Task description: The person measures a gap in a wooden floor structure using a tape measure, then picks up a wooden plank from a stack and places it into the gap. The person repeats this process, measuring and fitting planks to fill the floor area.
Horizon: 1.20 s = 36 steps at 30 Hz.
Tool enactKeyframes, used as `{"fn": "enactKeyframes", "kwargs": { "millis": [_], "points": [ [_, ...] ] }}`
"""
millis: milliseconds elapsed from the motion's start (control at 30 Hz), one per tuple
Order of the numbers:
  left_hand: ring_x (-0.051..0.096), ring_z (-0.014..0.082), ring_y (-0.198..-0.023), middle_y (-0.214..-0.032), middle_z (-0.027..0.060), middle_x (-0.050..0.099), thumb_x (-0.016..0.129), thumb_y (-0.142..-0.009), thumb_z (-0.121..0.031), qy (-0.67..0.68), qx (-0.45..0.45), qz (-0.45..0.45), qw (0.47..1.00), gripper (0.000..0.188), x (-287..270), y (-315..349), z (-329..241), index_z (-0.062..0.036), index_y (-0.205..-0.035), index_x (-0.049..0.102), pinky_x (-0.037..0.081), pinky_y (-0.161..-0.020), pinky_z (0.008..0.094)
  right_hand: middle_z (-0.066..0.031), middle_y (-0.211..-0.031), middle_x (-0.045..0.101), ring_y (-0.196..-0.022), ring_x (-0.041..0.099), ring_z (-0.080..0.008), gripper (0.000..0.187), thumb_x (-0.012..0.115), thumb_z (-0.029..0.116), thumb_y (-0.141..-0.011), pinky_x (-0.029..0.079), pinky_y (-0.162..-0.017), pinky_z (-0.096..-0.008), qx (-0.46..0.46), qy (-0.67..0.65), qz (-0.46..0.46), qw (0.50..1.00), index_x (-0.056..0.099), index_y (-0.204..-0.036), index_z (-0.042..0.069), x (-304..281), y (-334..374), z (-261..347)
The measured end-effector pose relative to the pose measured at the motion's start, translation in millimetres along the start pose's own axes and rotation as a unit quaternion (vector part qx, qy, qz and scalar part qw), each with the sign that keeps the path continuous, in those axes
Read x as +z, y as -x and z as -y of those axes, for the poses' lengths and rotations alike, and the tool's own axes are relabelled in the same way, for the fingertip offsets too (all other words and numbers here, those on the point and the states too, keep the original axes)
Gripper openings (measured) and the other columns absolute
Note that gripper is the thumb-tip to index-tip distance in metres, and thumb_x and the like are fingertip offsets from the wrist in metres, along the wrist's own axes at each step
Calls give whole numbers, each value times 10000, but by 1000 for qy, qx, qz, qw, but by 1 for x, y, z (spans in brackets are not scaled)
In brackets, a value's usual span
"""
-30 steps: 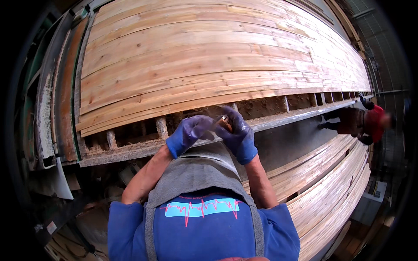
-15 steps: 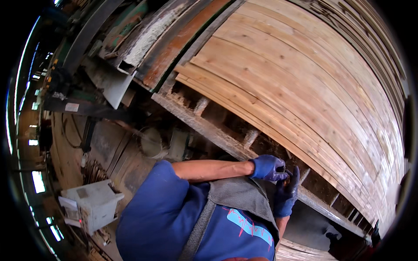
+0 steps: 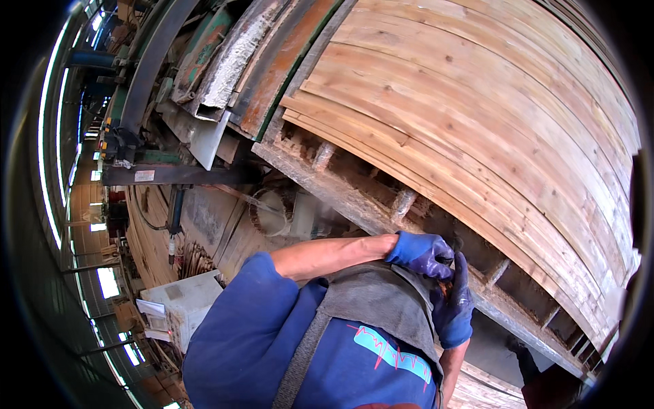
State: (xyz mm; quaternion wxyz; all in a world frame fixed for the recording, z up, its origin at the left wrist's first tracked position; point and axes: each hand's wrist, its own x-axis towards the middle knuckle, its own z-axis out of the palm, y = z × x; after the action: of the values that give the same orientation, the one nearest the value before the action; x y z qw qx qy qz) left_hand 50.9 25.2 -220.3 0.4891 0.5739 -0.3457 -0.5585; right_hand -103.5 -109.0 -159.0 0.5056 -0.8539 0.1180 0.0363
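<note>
Both my hands wear blue and purple coated gloves and meet in front of my grey apron (image 3: 371,296). My left hand (image 3: 424,255) has its fingers curled in, the tips at my right hand (image 3: 453,307). One finger of my right hand points up, stretched out; its other fingers are mostly hidden behind the left. A small orange-brown patch shows between the hands; whether it is a thing or part of a glove I cannot make out. Just beyond them lies the near edge of a frame (image 3: 340,184) bearing light wooden boards (image 3: 443,102).
Crossbars (image 3: 403,203) and sawdust-covered gaps run along the frame's near side. Rusty metal beams (image 3: 279,75) stand at the far left. A round bucket-like container (image 3: 272,213) and a grey-white box (image 3: 180,303) are left of me. A dark-clothed person (image 3: 548,382) is at lower right.
The view has shifted, so surroundings on the left sit further right in the picture. My hands stay together, the left now lying closer over the right hand's fingers.
</note>
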Motion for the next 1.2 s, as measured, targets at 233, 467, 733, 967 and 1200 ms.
{"fn": "enactKeyframes", "kwargs": {
  "millis": [233, 467, 733, 967, 1200],
  "points": [
    [607, 158, -795, -943, 106, 637, 632, -961, -285, 200, 58, -147, 967, 265, -44, 19, -74, -23, -934, 661, 510, -682, 289, -165, -1064, 698, -950, 673, -355, 449, 701, 81, -824, 543, -809, -419, 18, 99, -52, 994, 614, -1265, 80, -30, 32, -23],
    [414, 77, -454, -605, -45, 486, 532, -1028, -392, 501, 102, -190, 838, 379, -207, 29, -87, -172, -719, 538, 459, -484, 271, -127, -1028, 707, -899, 679, -331, 395, 720, 72, -777, 550, -777, -411, 150, 226, -113, 956, 682, -1167, 121, -67, 164, -64],
    [704, 186, -780, -1240, 150, 626, 507, -893, -738, 409, -229, -38, 882, 895, -50, -11, -7, 17, -1372, 471, 610, -713, 356, -155, -1033, 710, -938, 694, -334, 370, 718, 84, -791, 559, -813, -389, 179, 181, -230, 939, 688, -1160, 75, -60, 138, -36],
    [734, 240, -807, -1016, 135, 734, 606, -909, -622, 575, -200, -145, 780, 657, -36, -66, 61, -71, -1268, 593, 621, -713, 397, -166, -1018, 732, -911, 725, -239, 363, 739, 126, -825, 566, -804, -336, 210, 146, -274, 927, 688, -1173, 32, -89, 65, -32],
    [739, 329, -844, -1067, 220, 711, 685, -915, -487, 577, -181, -253, 755, 620, -19, -68, 59, -110, -1363, 480, 632, -708, 459, -67, -952, 728, -849, 661, -102, 366, 730, 140, -852, 551, -759, -277, 267, -32, -226, 936, 676, -1196, 30, -123, -12, -72]
  ]
}}
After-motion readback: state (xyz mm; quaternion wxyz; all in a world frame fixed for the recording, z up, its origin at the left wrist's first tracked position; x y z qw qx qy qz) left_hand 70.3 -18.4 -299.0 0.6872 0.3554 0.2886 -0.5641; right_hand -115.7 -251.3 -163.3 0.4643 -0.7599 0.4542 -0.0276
